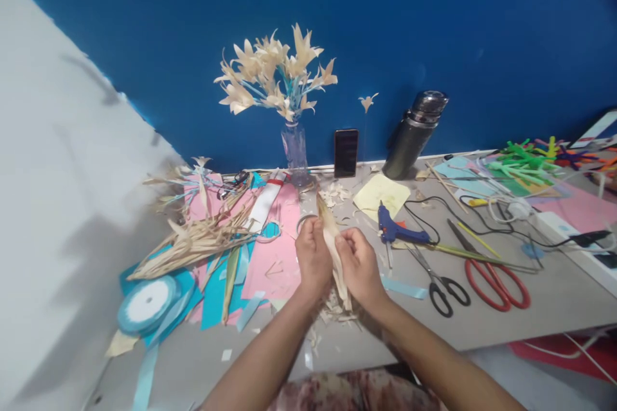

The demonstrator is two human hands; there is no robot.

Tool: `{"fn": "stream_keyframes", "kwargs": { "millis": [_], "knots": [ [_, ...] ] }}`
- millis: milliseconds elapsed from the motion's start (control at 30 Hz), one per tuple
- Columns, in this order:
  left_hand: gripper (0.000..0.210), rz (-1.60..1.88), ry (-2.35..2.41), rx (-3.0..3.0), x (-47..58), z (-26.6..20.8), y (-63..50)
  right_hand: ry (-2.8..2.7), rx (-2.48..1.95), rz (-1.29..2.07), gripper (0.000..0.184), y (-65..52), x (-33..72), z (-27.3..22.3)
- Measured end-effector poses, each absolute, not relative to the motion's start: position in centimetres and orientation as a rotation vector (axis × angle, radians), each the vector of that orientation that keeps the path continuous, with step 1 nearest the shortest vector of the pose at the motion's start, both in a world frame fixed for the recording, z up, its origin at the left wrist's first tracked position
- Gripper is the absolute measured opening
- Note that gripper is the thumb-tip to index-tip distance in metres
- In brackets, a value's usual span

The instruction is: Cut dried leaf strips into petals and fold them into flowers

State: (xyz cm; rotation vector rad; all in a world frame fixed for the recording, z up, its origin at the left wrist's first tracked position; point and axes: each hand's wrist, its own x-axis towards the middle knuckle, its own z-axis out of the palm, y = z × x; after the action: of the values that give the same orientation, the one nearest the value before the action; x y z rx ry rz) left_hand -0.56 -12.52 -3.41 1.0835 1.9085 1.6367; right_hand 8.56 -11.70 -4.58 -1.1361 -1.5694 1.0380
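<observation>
Between my hands is a long pale corn husk [332, 241], its narrow brownish tip pointing toward the wall. My left hand [313, 253] is closed on its left edge. On the other edge, my right hand [359, 263] pinches the husk between thumb and fingers. Husk scraps [337, 311] lie on the table beneath it. A ring-shaped roll [306, 223] shows partly behind my left hand. To the right rest a blue glue gun [402, 229], black-handled scissors [446, 292] and larger red-handled scissors [499, 279].
Husk flowers [277, 67] stand in a clear bottle [295, 151] by the wall, near a phone [346, 153] and a dark thermos [414, 138]. At left are a bundle of dried husks [193, 244] and a blue ribbon spool [147, 302]. A power strip [573, 250] lies far right.
</observation>
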Motion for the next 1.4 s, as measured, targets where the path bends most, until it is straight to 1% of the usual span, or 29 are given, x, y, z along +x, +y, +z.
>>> {"fn": "stream_keyframes", "kwargs": {
  "millis": [100,200,333,433,600,867,1000,1133,1233,1300,1400],
  "knots": [
    [0.026,1.672,1.887,1.204,-0.3,-3.8,-12.4,-1.675,-1.078,0.993,0.026,-10.0,8.1,-4.4],
    [0.028,1.665,1.926,1.183,0.0,-4.2,-12.2,-1.703,-1.071,0.903,0.032,-9.0,7.6,-4.6],
    [0.023,1.608,1.945,1.268,-0.3,-4.6,-12.1,-1.66,-1.021,0.912,0.036,-8.8,7.6,-5.6],
    [0.022,1.637,1.816,1.289,-0.5,-4.7,-11.8,-1.651,-1.002,0.924,0.039,-8.7,8.2,-6.2],
    [0.022,1.674,1.632,1.088,-0.4,-4.3,-11.5,-1.618,-0.933,0.964,0.04,-8.5,8.6,-6.3],
    [0.031,1.681,1.796,1.245,-1.2,-4.6,-12.0,-1.625,-0.917,0.918,0.038,-8.8,7.9,-6.7],
    [0.034,1.746,1.865,1.172,-2.9,-5.0,-11.7,-1.645,-0.932,0.887,0.039,-9.3,7.5,-6.7],
    [0.036,1.821,1.919,0.955,-5.6,-4.6,-11.7,-1.621,-0.978,0.845,0.04,-9.4,8.1,-6.5],
    [0.036,1.762,1.786,0.857,-5.0,-4.2,-12.3,-1.586,-1.0,0.818,0.042,-9.0,8.5,-6.5],
    [0.029,1.682,1.581,1.017,-3.3,-4.2,-12.8,-1.594,-0.989,0.832,0.042,-8.9,8.6,-6.6],
    [0.023,1.704,1.55,1.129,-1.0,-4.5,-13.1,-1.64,-0.967,0.849,0.04,-9.1,8.5,-6.7]
  ]
}}
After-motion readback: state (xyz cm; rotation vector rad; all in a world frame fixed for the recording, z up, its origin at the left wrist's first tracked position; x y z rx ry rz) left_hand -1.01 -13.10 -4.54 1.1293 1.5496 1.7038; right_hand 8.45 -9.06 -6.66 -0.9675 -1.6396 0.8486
